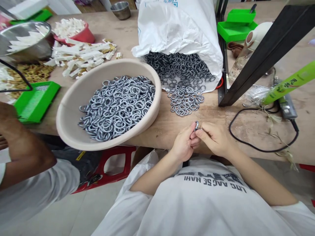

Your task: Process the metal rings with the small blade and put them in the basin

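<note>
My left hand [184, 143] and my right hand [213, 137] meet at the table's front edge, fingers closed. Between their fingertips a metal ring [196, 125] sticks up; both hands pinch it, and its lower part is hidden. Just beyond my hands lies a loose pile of grey metal rings [184, 101], spilling from the mouth of a white sack [177, 32]. To the left, a beige basin [71, 98] holds a big heap of similar rings [120, 106].
A black metal post [261, 59] slants up on the right. Near it are a black cable [233, 131], a power strip [287, 106] and a green tube [292, 82]. On the left sit a co-worker's arm [27, 147], a green tray [36, 101] and white pieces [81, 55].
</note>
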{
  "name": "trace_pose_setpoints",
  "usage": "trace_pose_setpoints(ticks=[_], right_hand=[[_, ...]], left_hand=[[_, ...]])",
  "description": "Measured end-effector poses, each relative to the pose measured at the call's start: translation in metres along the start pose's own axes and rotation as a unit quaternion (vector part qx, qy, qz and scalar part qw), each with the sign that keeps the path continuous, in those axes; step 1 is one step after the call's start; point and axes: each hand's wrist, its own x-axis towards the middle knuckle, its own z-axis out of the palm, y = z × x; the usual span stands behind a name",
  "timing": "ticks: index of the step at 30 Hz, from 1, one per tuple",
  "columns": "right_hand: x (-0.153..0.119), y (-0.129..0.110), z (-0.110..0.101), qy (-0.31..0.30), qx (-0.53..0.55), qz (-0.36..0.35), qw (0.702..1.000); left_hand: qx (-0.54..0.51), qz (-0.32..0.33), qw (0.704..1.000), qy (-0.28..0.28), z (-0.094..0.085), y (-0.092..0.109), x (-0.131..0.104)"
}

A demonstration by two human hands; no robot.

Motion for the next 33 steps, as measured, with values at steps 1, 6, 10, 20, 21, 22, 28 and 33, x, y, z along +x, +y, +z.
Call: trace_pose_setpoints(ticks=[1,6,10,20,21,22,28,33], right_hand=[[0.000,0.001,0.004,0.001,0.024,0.013,1.000],[0.016,0.022,0.010,0.055,0.018,0.100,0.993],[0.046,0.046,-0.002,0.099,-0.138,0.190,0.967],[0.076,0.060,0.002,0.050,-0.208,0.169,0.962],[0.072,0.057,-0.001,0.045,-0.147,0.163,0.975],[0.067,0.053,-0.004,0.030,-0.073,0.154,0.985],[0.044,0.024,-0.005,-0.063,0.258,0.133,0.955],[0.035,0.030,0.005,0.008,0.216,0.164,0.962]], left_hand=[[0.002,-0.005,1.000,0.000,-0.002,0.001,0.000],[0.021,0.007,1.000,-0.020,-0.007,-0.002,-0.006],[0.037,0.037,0.998,-0.034,-0.015,-0.005,-0.011],[0.058,0.080,0.993,0.068,-0.043,0.026,0.002],[0.061,0.084,0.992,0.071,-0.042,0.027,0.004],[0.067,0.086,0.992,0.070,-0.042,0.027,0.005],[0.129,0.125,0.982,0.061,-0.033,0.008,0.026],[0.197,0.144,0.968,0.049,-0.028,0.003,0.032]])
